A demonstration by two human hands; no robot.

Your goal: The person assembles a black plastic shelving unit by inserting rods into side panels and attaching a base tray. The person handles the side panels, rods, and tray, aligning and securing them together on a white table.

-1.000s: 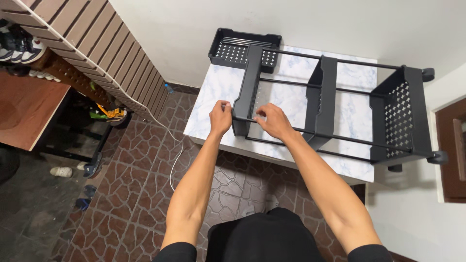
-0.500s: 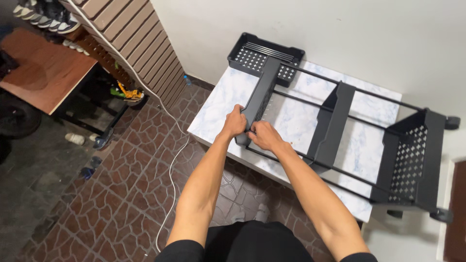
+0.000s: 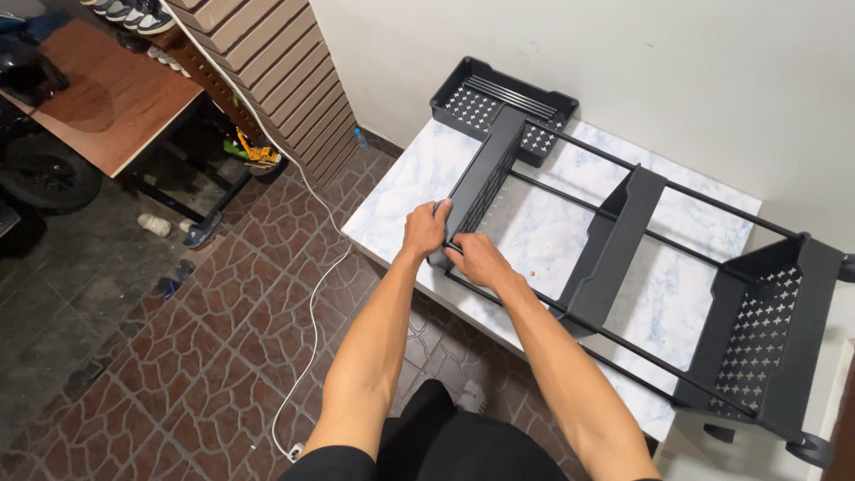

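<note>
A black metal trolley rack (image 3: 623,240) lies on its side across a white marbled table (image 3: 410,187). It has perforated baskets joined by thin black rods. My left hand (image 3: 424,229) grips the near end of the second basket (image 3: 485,174) from the left. My right hand (image 3: 476,261) is closed around the front rod just beside that basket's corner. Both hands touch at the same corner of the frame. A third basket (image 3: 614,245) sits mid-frame, and a large end basket with wheels (image 3: 770,338) hangs past the table's right side.
The floor is brown patterned tile with a white cable (image 3: 312,312) running across it. A wooden desk (image 3: 107,98) stands at the left, with shoes (image 3: 156,224) beneath it. A slatted brown panel (image 3: 276,62) leans along the white wall.
The view has swung to the left and my hands have slid closer together at the basket's near corner. The rack stays on the table.
</note>
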